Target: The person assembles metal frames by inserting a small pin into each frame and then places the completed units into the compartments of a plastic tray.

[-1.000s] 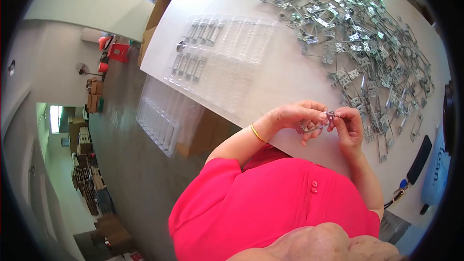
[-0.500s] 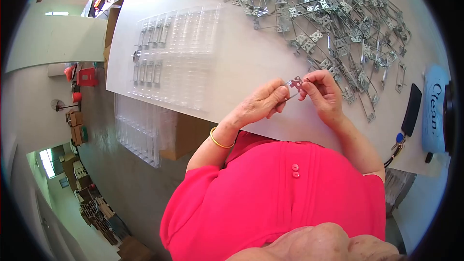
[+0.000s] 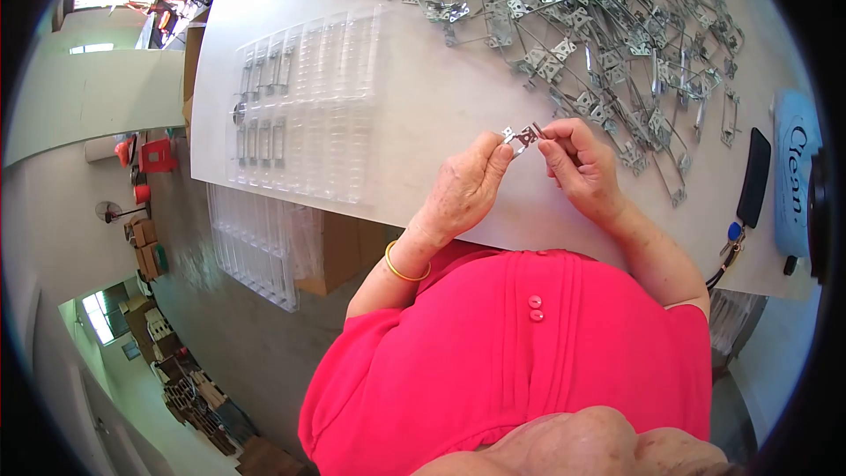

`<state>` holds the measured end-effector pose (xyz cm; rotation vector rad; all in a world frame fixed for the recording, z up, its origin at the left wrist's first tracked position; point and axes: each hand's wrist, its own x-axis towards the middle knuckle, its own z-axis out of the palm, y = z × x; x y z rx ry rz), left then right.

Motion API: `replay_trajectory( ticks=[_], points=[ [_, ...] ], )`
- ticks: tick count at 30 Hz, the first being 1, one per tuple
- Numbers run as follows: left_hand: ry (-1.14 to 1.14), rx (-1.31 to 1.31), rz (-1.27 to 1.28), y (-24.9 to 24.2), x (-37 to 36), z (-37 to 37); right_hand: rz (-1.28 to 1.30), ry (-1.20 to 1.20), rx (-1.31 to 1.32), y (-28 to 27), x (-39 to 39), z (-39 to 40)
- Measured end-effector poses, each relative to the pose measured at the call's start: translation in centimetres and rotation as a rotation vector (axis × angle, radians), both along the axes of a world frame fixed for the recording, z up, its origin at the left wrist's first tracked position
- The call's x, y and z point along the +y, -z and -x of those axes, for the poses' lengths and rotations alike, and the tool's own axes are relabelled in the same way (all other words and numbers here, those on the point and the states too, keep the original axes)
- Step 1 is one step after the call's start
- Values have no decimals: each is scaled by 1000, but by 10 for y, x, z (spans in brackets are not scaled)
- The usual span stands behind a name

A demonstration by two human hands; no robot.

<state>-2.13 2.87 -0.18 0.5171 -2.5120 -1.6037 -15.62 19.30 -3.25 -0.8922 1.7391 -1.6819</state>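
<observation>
Nearest, below the grip: a pink top [image 3: 529, 361] filling the lower frame, a gold bangle [image 3: 401, 269] on the left wrist. Just above, left hand [image 3: 463, 189] and right hand [image 3: 577, 167] meeting over the near edge of the white tabletop [image 3: 441, 106], fingertips of both pinched shut on one small metal clip [image 3: 523, 135], held up off the surface between them. To the right of the grip, near the tabletop's edge: a dark flat handset [image 3: 753, 178] with a cord and blue tag, and beside it a blue pack [image 3: 796, 176] printed "Clean", partly cut by the lens rim. To the left of the grip: a clear plastic tray [image 3: 304, 106] with rows of slots, a few at its left end filled with metal pieces. Beyond the grip, up and right: a big tangled heap of metal clips [image 3: 590, 26], running out of the top of the frame. Far left, below the tabletop: more clear trays [image 3: 256, 238] stacked on a cardboard box [image 3: 348, 251], grey floor, distant boxes and red items, too small to tell apart. Shape of the held clip partly hidden by fingertips.
</observation>
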Motion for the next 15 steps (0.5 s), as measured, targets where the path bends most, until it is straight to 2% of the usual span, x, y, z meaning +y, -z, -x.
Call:
replay_trajectory(
  ticks=[11, 15],
  points=[
    [-2, -8, 208, 0, 3, 3, -6, -50, -61, 3, 1, 0],
    [-2, 72, 358, 1, 3, 2, -15, -61, -14, 4, 0, 0]
  ],
)
